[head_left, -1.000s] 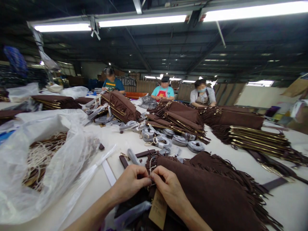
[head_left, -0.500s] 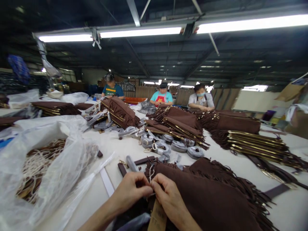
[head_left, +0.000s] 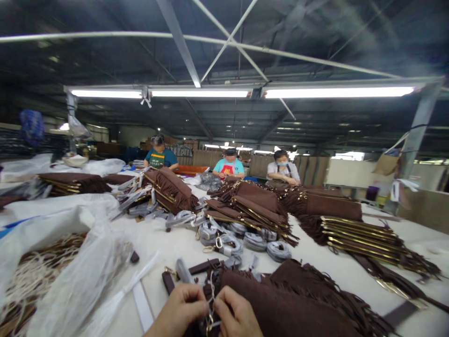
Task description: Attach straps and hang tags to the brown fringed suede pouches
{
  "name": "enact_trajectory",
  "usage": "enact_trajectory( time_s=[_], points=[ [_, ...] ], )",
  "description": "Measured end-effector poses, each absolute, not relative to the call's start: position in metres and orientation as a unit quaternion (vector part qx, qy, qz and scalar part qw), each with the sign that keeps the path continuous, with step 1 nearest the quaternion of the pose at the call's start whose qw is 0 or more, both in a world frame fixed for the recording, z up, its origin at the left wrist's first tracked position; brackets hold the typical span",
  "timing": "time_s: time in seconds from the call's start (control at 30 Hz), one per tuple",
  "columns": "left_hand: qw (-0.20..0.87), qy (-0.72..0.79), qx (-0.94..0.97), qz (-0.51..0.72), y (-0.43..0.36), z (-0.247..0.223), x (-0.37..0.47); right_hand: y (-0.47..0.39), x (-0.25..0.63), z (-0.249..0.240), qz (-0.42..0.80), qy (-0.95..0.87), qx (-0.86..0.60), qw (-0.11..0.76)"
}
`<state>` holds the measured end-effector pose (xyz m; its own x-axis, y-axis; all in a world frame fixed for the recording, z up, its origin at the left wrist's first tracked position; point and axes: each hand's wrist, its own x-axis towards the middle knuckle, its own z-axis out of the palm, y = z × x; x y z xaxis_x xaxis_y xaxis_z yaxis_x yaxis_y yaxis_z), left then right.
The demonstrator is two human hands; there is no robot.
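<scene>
Low in the view, my left hand [head_left: 183,309] and my right hand [head_left: 235,312] face each other with thumbs and fingertips pinched. A thin white string [head_left: 212,292] runs up between them, and both pinch at it. The string lies at the left end of a dark brown fringed bag [head_left: 291,306], just beside my right hand. A grey-wrapped strap piece [head_left: 183,270] and a brown strap end [head_left: 168,281] are just beyond my left hand. The lower edge of the picture cuts off whatever hangs below my fingers.
To the left stands a clear plastic bag [head_left: 84,262] holding white strings and brown tags. Wrapped coiled straps [head_left: 278,251] lie ahead, before stacked brown bags [head_left: 257,201]. More bags with gold zippers [head_left: 361,238] are at right. Three co-workers [head_left: 228,166] sit across the white table [head_left: 147,243].
My view has tipped upward, so hands and table sit lower in the picture. The brown card tag under my right hand has dropped out of view. More string shows between my fingers.
</scene>
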<state>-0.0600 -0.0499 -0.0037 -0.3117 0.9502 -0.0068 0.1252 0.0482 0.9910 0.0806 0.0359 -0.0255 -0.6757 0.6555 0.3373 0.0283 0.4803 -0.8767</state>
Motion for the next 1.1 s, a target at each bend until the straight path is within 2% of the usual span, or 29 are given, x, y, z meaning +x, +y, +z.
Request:
enact_trajectory(
  time_s=[0.1,0.2,0.33,0.4,0.57,0.73,0.83,0.97,1.1],
  points=[
    [0.439,0.586,0.386,0.561,-0.054,0.005,-0.059,0.029,0.089,-0.003,0.601,-0.723,-0.204,0.273],
    [0.517,0.519,0.333,0.593,-0.057,0.009,-0.062,0.028,0.1,0.014,0.667,-0.697,-0.148,0.217],
    [0.575,0.467,0.303,0.599,-0.059,0.009,-0.068,0.029,0.119,0.03,0.573,-0.809,-0.055,0.116],
    [0.587,0.457,0.294,0.601,-0.058,0.008,-0.071,0.029,0.124,0.032,0.515,-0.851,-0.017,0.101],
    [0.619,0.427,0.26,0.605,-0.059,0.007,-0.075,0.029,0.119,0.021,0.435,-0.884,0.011,0.168],
    [0.622,0.429,0.265,0.6,-0.061,0.011,-0.075,0.031,0.108,0.006,0.389,-0.872,-0.08,0.285],
    [0.609,0.423,0.285,0.607,-0.063,0.014,-0.072,0.031,0.105,0.001,0.339,-0.886,-0.108,0.297],
    [0.529,0.455,0.416,0.583,-0.064,0.02,-0.062,0.028,0.1,-0.005,0.262,-0.921,-0.135,0.255],
    [0.372,0.516,0.581,0.507,-0.064,0.021,-0.053,0.027,0.096,-0.005,0.264,-0.921,-0.149,0.246]
  ],
)
